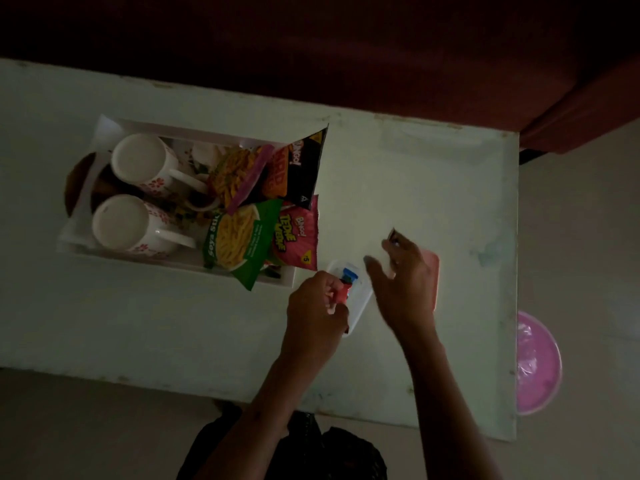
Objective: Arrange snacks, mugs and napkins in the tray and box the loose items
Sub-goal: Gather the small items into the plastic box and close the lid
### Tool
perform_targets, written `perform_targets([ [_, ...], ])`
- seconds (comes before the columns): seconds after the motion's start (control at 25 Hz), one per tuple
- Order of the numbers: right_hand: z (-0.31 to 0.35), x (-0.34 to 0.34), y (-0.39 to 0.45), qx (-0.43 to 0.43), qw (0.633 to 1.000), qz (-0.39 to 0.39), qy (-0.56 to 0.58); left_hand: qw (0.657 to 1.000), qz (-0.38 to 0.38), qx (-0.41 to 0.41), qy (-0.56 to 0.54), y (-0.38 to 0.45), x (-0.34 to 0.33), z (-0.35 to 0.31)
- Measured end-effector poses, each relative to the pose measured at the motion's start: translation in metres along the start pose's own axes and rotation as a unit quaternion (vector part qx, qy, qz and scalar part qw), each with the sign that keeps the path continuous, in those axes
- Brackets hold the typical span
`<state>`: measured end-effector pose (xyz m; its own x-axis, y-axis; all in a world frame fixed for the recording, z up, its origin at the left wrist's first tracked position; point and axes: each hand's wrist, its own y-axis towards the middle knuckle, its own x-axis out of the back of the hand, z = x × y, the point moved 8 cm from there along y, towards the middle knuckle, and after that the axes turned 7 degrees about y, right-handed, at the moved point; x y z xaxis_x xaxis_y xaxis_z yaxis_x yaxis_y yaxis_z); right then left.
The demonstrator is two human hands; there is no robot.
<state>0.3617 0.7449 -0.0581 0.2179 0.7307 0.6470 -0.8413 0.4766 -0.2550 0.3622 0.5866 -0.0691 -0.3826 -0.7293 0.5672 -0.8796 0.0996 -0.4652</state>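
A white tray (104, 131) on the table's left holds two white floral mugs (143, 161) (121, 223) and several snack packets: a green one (239, 240), a pink one (298, 237) and a black one (304, 164). Just right of the tray lies a small white box (360, 299) with a blue item (349, 273) inside. My left hand (315, 306) grips a small red item (343, 292) over this box. My right hand (405, 278) hovers to the right with spread fingers, a small dark item (393, 236) at its fingertips, above a pink lid (433, 268).
The pale table (173, 323) ends near a dark red wall at the back. A brown round object (74, 181) lies under the tray's left side. A pink basin (536, 362) sits on the floor past the table's right edge.
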Motion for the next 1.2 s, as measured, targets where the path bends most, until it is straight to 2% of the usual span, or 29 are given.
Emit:
perform_targets([
  [0.08, 0.003, -0.007, -0.034, -0.011, 0.998, 0.023, 0.062, 1.000, 0.003, -0.010, 0.004, -0.004, 0.000, 0.000],
  [0.24, 0.011, -0.025, -0.071, 0.011, 0.991, 0.070, 0.114, 0.999, -0.026, -0.036, 0.011, -0.013, 0.010, 0.004],
  [0.32, 0.009, -0.022, -0.073, 0.014, 0.991, 0.050, 0.124, 0.997, -0.050, -0.044, 0.035, -0.018, 0.015, 0.006],
  [0.48, -0.023, 0.002, -0.057, -0.052, 0.994, -0.080, 0.049, 0.992, -0.064, -0.068, 0.083, -0.022, 0.014, 0.008],
  [0.56, -0.055, 0.003, -0.043, -0.145, 0.986, -0.076, -0.020, 0.991, -0.061, -0.062, 0.103, -0.021, 0.012, 0.012],
  [0.64, -0.081, -0.003, -0.032, -0.208, 0.974, -0.039, -0.080, 0.990, -0.049, -0.055, 0.119, -0.019, 0.006, 0.014],
  [0.76, -0.095, -0.011, -0.025, -0.190, 0.971, -0.010, -0.144, 0.992, -0.028, -0.039, 0.117, -0.014, -0.001, 0.020],
  [0.88, -0.097, -0.010, -0.033, -0.165, 0.973, -0.033, -0.157, 0.995, -0.030, -0.020, 0.093, -0.011, -0.001, 0.029],
  [1.0, -0.098, -0.004, -0.051, -0.189, 0.979, -0.063, -0.052, 0.997, -0.041, 0.013, 0.063, -0.017, -0.001, 0.040],
  [1.12, -0.095, -0.009, -0.085, -0.248, 0.945, -0.095, 0.191, 0.998, -0.040, 0.039, 0.025, -0.031, -0.005, 0.050],
  [1.2, -0.081, -0.019, -0.109, -0.233, 0.945, -0.084, 0.211, 0.998, -0.041, 0.051, -0.003, -0.037, -0.007, 0.056],
])
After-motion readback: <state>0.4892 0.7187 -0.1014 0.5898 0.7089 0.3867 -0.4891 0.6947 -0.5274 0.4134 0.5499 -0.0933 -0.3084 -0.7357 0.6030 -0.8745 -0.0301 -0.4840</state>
